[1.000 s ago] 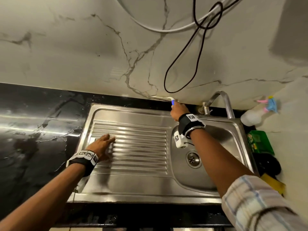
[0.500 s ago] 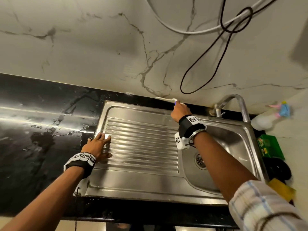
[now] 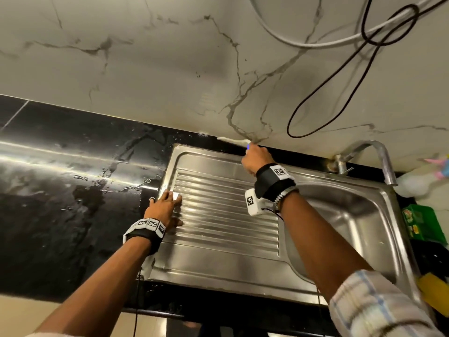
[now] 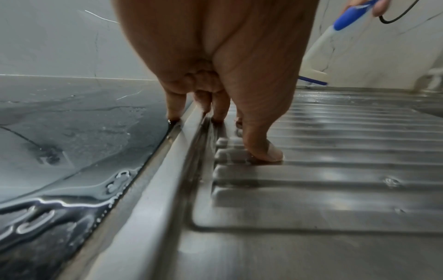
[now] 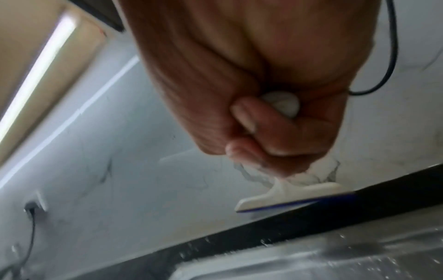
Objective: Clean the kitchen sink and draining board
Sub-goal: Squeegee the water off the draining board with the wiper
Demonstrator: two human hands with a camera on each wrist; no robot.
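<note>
R hand fist-grips squeegee at draining board back edge w/ wall. L hand flat, fingers straight on board's left edge. Tap, spray bottle by bench right end.

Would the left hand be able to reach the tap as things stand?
Probably not easily: the left hand rests at the draining board's far-left edge, and the right arm, holding the squeegee, crosses between it and the tap.

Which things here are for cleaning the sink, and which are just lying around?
For the job:
- squeegee, held in the right hand
- draining board, with the left hand resting on it
- sink

Just lying about:
- spray bottle
- green packet
- black cable
- yellow thing
</note>
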